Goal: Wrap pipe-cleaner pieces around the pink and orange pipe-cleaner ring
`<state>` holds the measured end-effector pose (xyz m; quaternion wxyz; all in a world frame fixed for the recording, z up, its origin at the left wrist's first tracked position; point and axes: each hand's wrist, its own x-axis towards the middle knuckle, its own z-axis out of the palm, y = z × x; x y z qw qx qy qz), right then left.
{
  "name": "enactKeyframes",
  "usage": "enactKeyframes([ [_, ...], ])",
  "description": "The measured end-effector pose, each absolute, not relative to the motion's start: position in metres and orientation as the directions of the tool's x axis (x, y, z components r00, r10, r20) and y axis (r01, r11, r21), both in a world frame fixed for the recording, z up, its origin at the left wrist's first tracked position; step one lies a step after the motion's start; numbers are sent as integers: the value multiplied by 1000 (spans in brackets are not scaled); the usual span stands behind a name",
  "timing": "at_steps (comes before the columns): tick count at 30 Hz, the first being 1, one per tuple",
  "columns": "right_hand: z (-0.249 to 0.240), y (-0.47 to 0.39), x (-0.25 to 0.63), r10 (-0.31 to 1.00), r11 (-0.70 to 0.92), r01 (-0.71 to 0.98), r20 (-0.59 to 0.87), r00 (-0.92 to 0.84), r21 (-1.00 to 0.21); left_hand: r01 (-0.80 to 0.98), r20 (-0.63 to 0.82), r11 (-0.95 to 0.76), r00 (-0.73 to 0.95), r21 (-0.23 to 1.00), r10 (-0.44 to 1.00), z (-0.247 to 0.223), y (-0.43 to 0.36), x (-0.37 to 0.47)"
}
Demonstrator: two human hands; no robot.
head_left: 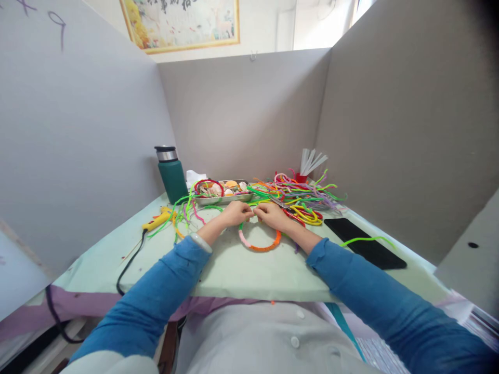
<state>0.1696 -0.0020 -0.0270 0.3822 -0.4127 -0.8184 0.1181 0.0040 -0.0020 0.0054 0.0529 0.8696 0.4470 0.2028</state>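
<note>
The left hand (237, 213) and right hand (270, 215) pinch their fingers on the far side of a multicoloured ring (259, 249); left, a yellow glue gun (159, 218) lies on the bench (237, 280).

Wrinkled blue sleeves (156, 296), pale bangle (201, 242) at left cuff, light grey top (249, 343), round whitish buttons (295, 342).

The head-worn camera looks forward and down over the table (234, 275).
</note>
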Motion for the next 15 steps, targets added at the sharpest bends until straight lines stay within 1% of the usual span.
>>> enactKeyframes([
  [7, -26, -3, 170, 768, 631, 590, 518, -378, -504, 755, 276, -585, 519, 295, 809, 5, -2, 4],
  [15, -25, -4, 169, 769, 628, 592, 520, -372, -505, 763, 269, -586, 524, 272, 808, 5, -3, 3],
])
